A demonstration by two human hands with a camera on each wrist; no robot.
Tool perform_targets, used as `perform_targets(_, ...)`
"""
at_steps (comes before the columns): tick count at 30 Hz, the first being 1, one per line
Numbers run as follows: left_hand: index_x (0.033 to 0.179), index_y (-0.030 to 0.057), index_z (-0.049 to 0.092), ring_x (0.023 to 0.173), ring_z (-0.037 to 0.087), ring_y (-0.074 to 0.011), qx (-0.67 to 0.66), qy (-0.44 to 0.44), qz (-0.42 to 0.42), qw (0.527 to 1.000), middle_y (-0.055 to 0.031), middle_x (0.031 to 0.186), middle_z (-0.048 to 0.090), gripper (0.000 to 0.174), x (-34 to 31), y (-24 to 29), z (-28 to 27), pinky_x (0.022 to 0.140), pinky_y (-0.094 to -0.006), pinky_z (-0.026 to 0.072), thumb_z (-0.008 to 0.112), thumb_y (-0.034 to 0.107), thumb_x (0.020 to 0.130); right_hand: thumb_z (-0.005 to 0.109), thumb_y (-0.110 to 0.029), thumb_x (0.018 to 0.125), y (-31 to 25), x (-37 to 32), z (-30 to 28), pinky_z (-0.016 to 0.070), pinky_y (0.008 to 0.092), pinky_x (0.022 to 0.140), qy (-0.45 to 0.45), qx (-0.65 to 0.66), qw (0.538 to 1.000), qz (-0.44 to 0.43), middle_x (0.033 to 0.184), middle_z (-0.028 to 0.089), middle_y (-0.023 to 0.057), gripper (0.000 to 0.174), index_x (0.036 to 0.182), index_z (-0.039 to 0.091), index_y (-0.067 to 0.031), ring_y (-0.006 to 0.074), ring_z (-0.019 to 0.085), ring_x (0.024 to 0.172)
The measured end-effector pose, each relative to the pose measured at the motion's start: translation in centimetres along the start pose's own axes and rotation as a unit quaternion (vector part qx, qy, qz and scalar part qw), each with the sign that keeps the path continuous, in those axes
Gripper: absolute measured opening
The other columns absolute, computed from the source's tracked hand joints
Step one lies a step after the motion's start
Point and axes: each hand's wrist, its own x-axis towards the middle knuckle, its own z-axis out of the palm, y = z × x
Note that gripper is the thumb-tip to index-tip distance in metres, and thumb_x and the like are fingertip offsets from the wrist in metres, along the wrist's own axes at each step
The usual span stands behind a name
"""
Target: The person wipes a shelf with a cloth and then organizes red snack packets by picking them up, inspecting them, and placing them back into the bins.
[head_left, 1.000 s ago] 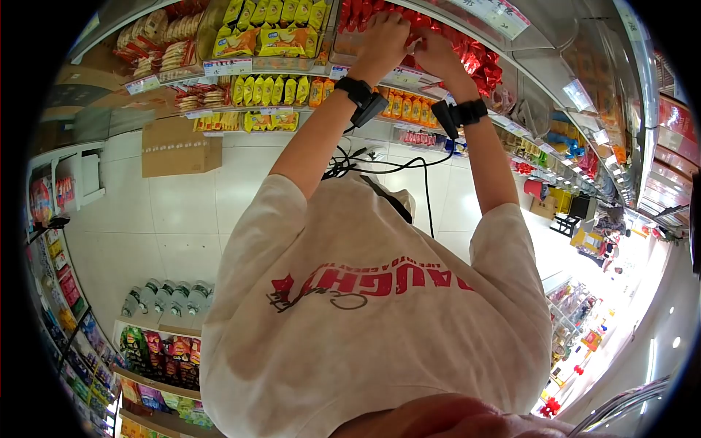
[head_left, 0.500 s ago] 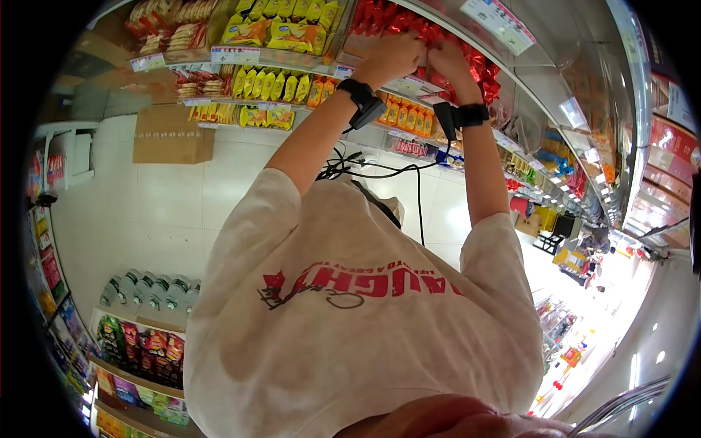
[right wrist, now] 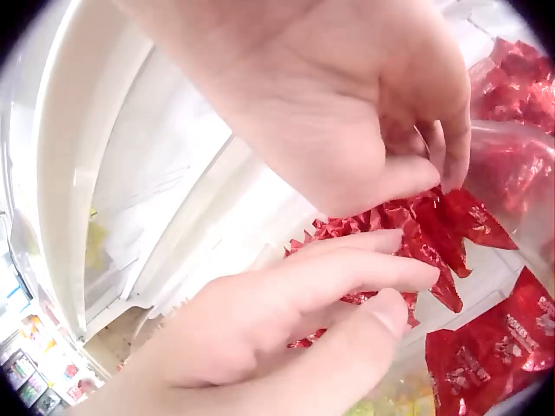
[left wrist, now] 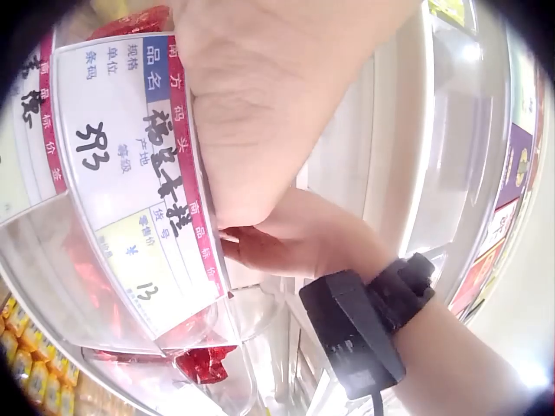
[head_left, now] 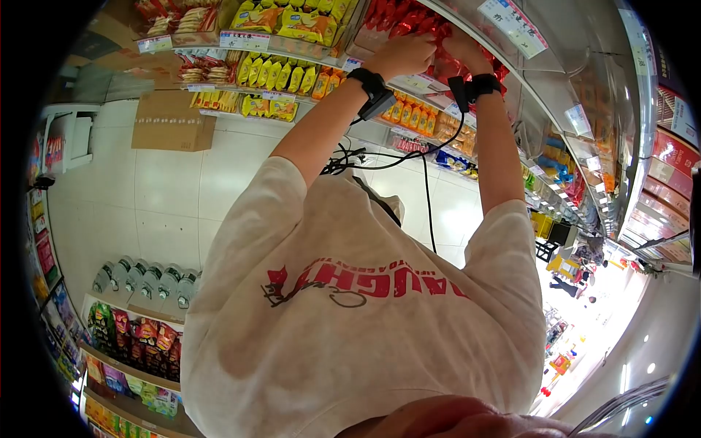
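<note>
Both hands reach into a clear shelf bin of red foil-wrapped packets (right wrist: 425,230). My right hand (right wrist: 347,113) is over a row of them in the right wrist view, its thumb and curled fingers pinching the top of one. Below it, my left hand (right wrist: 286,312) has its fingers stretched out along the row, fingertips right at the packets. In the head view the left hand (head_left: 409,55) is beside the right hand (head_left: 467,52), at the bin's front. A larger red packet (right wrist: 494,347) lies nearer. The left wrist view mostly shows the back of the left hand (left wrist: 269,95), its fingers hidden.
A price label (left wrist: 139,173) fronts the bin. Yellow packets (head_left: 307,25) fill the bin to the left, with orange packets (head_left: 412,113) on a lower shelf. A cardboard box (head_left: 171,120) stands on the floor. Black cables (head_left: 398,157) hang below the wrists.
The right hand has shifted right, a little apart from the left hand, and its forearm is straighter. Both hands stay at the red packets. The head view has shifted slightly.
</note>
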Motion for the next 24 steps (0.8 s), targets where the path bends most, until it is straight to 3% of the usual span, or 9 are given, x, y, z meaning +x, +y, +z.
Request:
perform_targets(3,0.097,0.0070,0.066,0.090,0.068,-0.0306,-0.009,-0.023,-0.009,1.000,-0.0082,0.129,0.061,0.022,-0.1,0.1,-0.4,0.075,-0.0485,0.0561,0.048,0.020,0.094,0.053,-0.006,0.080,-2.8,-1.5,0.0,0.0443,0.0411,0.101,0.027,0.029,0.999,0.012,0.146,0.047,0.0284,0.079,0.156,0.030,-0.0089,0.0434,0.049,0.129)
perform_targets(7,0.092,0.0065,0.065,0.089,0.068,-0.0314,-0.015,-0.007,-0.013,1.000,-0.0106,0.120,0.063,0.021,0.1,-0.4,0.4,0.073,-0.0493,0.0555,0.050,0.021,0.093,0.063,-0.013,0.078,-1.5,-0.8,1.9,0.0490,0.0448,0.097,0.112,0.065,0.990,-0.060,0.145,0.046,0.0297,0.080,0.152,0.034,-0.0050,0.0427,0.049,0.131)
perform_targets(9,0.091,0.0062,0.065,0.088,0.068,-0.0321,-0.013,0.017,-0.017,1.000,-0.0122,0.116,0.063,0.021,0.2,-0.1,0.0,0.073,-0.0493,0.0553,0.051,0.021,0.093,0.063,-0.012,0.076,-2.2,-2.1,1.5,0.0486,0.0455,0.098,0.117,0.080,0.990,-0.012,0.146,0.045,0.0300,0.082,0.152,0.034,-0.0062,0.0438,0.048,0.132)
perform_targets(11,0.091,0.0060,0.065,0.088,0.068,-0.0330,-0.016,0.059,-0.028,0.998,-0.0139,0.111,0.064,0.021,-0.1,0.2,-0.4,0.073,-0.0491,0.0551,0.052,0.021,0.092,0.061,-0.010,0.074,-2.2,-2.2,2.1,0.0496,0.0475,0.096,0.277,0.018,0.954,-0.110,0.133,0.055,0.0309,0.079,0.150,0.039,-0.0081,0.0455,0.054,0.124)
perform_targets(14,0.093,0.0031,0.066,0.088,0.068,-0.0341,-0.014,-0.034,-0.033,0.999,-0.0181,0.104,0.067,0.025,0.6,-0.5,0.5,0.075,-0.0479,0.0551,0.053,0.024,0.092,0.059,-0.010,0.076,-6.8,-6.3,-1.4,0.0502,0.0487,0.093,0.208,0.037,0.977,-0.023,0.119,0.063,0.0303,0.069,0.143,0.047,-0.0073,0.0456,0.061,0.111)
perform_targets(15,0.092,0.0037,0.069,0.087,0.068,-0.0355,-0.024,-0.046,-0.050,0.997,-0.0181,0.099,0.069,0.026,0.6,-0.6,0.8,0.076,-0.0485,0.0550,0.053,0.025,0.091,0.055,-0.011,0.079,-7.8,-7.4,-1.8,0.0495,0.0463,0.083,0.168,0.113,0.979,0.008,0.106,0.068,0.0234,0.041,0.119,0.063,-0.0011,0.0399,0.064,0.096)
perform_targets(18,0.094,0.0051,0.074,0.088,0.068,-0.0384,-0.060,-0.096,-0.081,0.990,-0.0187,0.093,0.072,0.031,0.9,-0.7,1.2,0.082,-0.0499,0.0545,0.053,0.027,0.090,0.055,-0.018,0.082,-5.6,-6.4,-0.3,0.0493,0.0442,0.079,-0.076,0.111,0.986,0.097,0.100,0.069,0.0217,0.035,0.109,0.066,0.0010,0.0374,0.065,0.091)
perform_targets(19,0.097,0.0054,0.074,0.091,0.068,-0.0385,-0.076,-0.121,-0.083,0.986,-0.0193,0.097,0.071,0.033,1.1,-1.0,1.1,0.083,-0.0499,0.0542,0.052,0.028,0.090,0.071,-0.036,0.078,-3.8,-5.3,0.8,0.0518,0.0439,0.085,-0.095,0.071,0.988,0.096,0.110,0.066,0.0281,0.047,0.111,0.068,-0.0016,0.0406,0.067,0.097)
perform_targets(24,0.106,0.0002,0.068,0.100,0.065,-0.0400,-0.114,-0.095,-0.070,0.986,-0.0239,0.107,0.067,0.037,1.3,-2.0,2.8,0.089,-0.0506,0.0519,0.051,0.029,0.091,0.058,-0.032,0.082,-5.6,-6.1,1.3,0.0482,0.0429,0.079,0.023,0.115,0.988,0.102,0.096,0.068,0.0231,0.042,0.099,0.066,0.0054,0.0340,0.064,0.089)
